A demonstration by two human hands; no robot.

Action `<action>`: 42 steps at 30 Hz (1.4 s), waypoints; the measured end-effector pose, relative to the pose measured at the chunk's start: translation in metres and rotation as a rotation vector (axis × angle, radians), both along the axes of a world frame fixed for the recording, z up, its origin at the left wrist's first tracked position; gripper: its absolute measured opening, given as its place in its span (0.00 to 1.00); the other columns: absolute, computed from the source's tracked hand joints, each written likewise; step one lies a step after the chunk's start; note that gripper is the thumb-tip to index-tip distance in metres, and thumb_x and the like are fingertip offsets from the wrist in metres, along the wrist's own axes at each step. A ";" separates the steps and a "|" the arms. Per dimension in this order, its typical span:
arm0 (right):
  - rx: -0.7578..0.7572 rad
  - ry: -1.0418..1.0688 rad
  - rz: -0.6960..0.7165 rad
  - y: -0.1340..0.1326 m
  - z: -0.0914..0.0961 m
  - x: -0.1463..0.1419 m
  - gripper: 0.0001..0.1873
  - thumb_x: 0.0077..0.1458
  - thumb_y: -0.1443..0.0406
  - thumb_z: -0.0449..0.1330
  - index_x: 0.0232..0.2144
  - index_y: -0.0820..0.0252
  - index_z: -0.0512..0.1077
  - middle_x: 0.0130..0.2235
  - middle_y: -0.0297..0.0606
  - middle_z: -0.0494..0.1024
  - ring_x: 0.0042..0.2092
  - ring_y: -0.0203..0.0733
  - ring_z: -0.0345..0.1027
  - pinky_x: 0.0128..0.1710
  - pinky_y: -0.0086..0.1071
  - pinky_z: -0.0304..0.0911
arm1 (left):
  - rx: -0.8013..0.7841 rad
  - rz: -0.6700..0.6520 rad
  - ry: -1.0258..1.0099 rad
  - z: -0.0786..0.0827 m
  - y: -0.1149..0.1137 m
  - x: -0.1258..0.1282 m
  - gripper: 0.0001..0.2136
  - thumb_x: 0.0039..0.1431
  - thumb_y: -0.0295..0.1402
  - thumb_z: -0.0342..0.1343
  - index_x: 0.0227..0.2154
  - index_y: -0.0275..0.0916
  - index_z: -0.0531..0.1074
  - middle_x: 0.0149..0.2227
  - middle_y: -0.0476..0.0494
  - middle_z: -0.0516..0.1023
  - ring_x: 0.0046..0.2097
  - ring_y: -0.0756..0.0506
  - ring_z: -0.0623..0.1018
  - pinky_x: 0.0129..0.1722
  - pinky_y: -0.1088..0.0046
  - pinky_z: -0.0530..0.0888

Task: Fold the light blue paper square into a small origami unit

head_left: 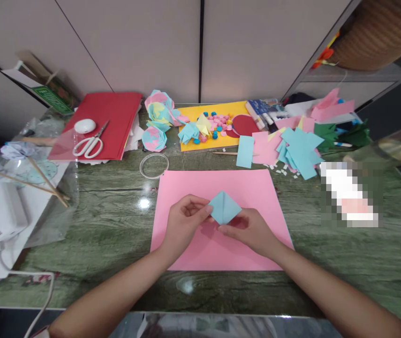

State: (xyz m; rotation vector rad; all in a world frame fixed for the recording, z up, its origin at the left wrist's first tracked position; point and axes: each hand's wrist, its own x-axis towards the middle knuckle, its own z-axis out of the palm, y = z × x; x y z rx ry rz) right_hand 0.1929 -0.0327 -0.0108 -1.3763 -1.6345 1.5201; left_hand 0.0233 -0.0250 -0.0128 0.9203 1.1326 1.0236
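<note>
- Progress: lt-blue folded paper (226, 208) already creased into a small diamond, centre crease visible; judged mid-work, can't tell how many folds remain.
- Done elsewhere: multicolour paper flowers (154, 139) at back, L of centre.
- Not yet worked, prob.: lt-blue paper rectangle (245, 151), lying flat, back R of centre.
- Loc: diamond held in front of person, appears just above pink paper sheet (221, 256) on green wood-grain table (116, 225).
- Orient.: one corner points away, opp. corner twd person; crease runs far-to-near. No clear long axis, sides approx. equal.
- L hand (182, 217): thumb + fingers closed, pinching L corner.
- R hand (258, 230): thumb by near corner, fingers partly hidden behind R edge; can't tell if gripping or just supporting.
</note>
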 end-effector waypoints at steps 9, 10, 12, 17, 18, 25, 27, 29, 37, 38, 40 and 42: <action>0.012 -0.048 -0.028 0.001 -0.002 0.000 0.11 0.44 0.61 0.59 0.31 0.61 0.72 0.30 0.35 0.76 0.31 0.39 0.67 0.32 0.31 0.62 | 0.003 0.018 -0.043 -0.002 -0.001 0.000 0.07 0.46 0.32 0.58 0.29 0.35 0.68 0.26 0.47 0.74 0.26 0.51 0.75 0.26 0.76 0.72; 0.002 -0.052 -0.033 0.001 -0.002 0.000 0.10 0.44 0.61 0.60 0.30 0.61 0.72 0.29 0.35 0.76 0.31 0.39 0.67 0.32 0.31 0.61 | 0.006 0.021 -0.047 -0.003 -0.001 0.001 0.07 0.46 0.31 0.58 0.29 0.35 0.68 0.26 0.47 0.74 0.25 0.51 0.75 0.26 0.76 0.72; -0.012 -0.055 -0.047 0.001 -0.002 -0.001 0.08 0.43 0.63 0.60 0.27 0.61 0.72 0.27 0.35 0.76 0.30 0.38 0.66 0.31 0.30 0.61 | 0.013 0.038 -0.061 -0.003 0.000 0.000 0.07 0.46 0.31 0.58 0.29 0.35 0.68 0.25 0.48 0.73 0.25 0.51 0.74 0.27 0.76 0.72; 0.008 -0.021 -0.044 0.001 0.000 -0.002 0.03 0.43 0.66 0.60 0.22 0.60 0.70 0.26 0.33 0.74 0.31 0.36 0.66 0.32 0.29 0.60 | -0.004 0.090 -0.097 -0.003 0.004 -0.002 0.07 0.46 0.31 0.58 0.29 0.36 0.69 0.24 0.51 0.72 0.26 0.52 0.74 0.28 0.75 0.72; 0.008 -0.011 -0.036 0.001 0.000 -0.001 0.03 0.43 0.65 0.60 0.22 0.60 0.70 0.27 0.33 0.74 0.31 0.36 0.66 0.33 0.29 0.60 | -0.009 0.089 -0.103 -0.003 0.004 -0.003 0.07 0.46 0.31 0.58 0.29 0.36 0.69 0.24 0.51 0.72 0.26 0.52 0.74 0.28 0.75 0.72; -0.001 0.105 0.006 0.003 0.000 0.002 0.14 0.45 0.59 0.59 0.34 0.61 0.69 0.32 0.36 0.73 0.35 0.39 0.65 0.36 0.32 0.61 | -0.003 0.029 -0.080 -0.002 0.001 -0.001 0.07 0.47 0.31 0.58 0.29 0.36 0.68 0.24 0.50 0.73 0.25 0.52 0.73 0.27 0.76 0.70; -0.002 0.109 -0.016 0.003 -0.001 0.002 0.14 0.45 0.59 0.59 0.34 0.60 0.69 0.34 0.36 0.74 0.36 0.40 0.65 0.37 0.33 0.60 | 0.003 -0.011 -0.033 0.000 0.001 -0.001 0.07 0.47 0.32 0.57 0.29 0.35 0.68 0.24 0.49 0.73 0.26 0.52 0.73 0.27 0.77 0.69; -0.004 0.092 -0.041 0.003 -0.001 0.002 0.13 0.44 0.59 0.60 0.32 0.60 0.69 0.32 0.35 0.74 0.35 0.39 0.65 0.35 0.31 0.60 | 0.009 -0.059 0.009 0.001 0.000 0.000 0.07 0.47 0.32 0.58 0.29 0.35 0.68 0.24 0.49 0.72 0.27 0.52 0.72 0.27 0.78 0.69; -0.046 0.127 -0.060 0.004 0.001 0.002 0.11 0.46 0.58 0.58 0.25 0.62 0.68 0.23 0.31 0.68 0.26 0.33 0.59 0.26 0.25 0.57 | 0.046 -0.175 0.030 0.000 -0.001 -0.001 0.08 0.46 0.32 0.58 0.31 0.35 0.69 0.23 0.50 0.72 0.27 0.52 0.71 0.29 0.78 0.67; -0.050 0.138 -0.057 0.004 0.001 0.002 0.12 0.46 0.58 0.58 0.25 0.62 0.67 0.23 0.31 0.68 0.26 0.33 0.59 0.26 0.25 0.57 | 0.047 -0.178 0.025 0.000 -0.001 -0.002 0.08 0.46 0.31 0.58 0.31 0.35 0.69 0.23 0.50 0.71 0.27 0.52 0.71 0.29 0.78 0.67; -0.046 0.142 -0.058 0.003 0.000 0.002 0.12 0.46 0.58 0.58 0.24 0.62 0.67 0.23 0.31 0.67 0.26 0.32 0.58 0.26 0.25 0.56 | 0.040 -0.187 0.014 -0.001 0.000 -0.002 0.08 0.47 0.31 0.58 0.31 0.35 0.69 0.22 0.50 0.71 0.27 0.53 0.70 0.28 0.78 0.67; -0.027 0.122 -0.066 0.003 -0.001 0.002 0.13 0.48 0.57 0.56 0.22 0.62 0.65 0.22 0.30 0.65 0.25 0.32 0.57 0.24 0.24 0.54 | 0.030 -0.198 0.002 -0.001 0.000 -0.002 0.07 0.47 0.31 0.58 0.30 0.35 0.69 0.23 0.50 0.71 0.27 0.53 0.70 0.28 0.78 0.66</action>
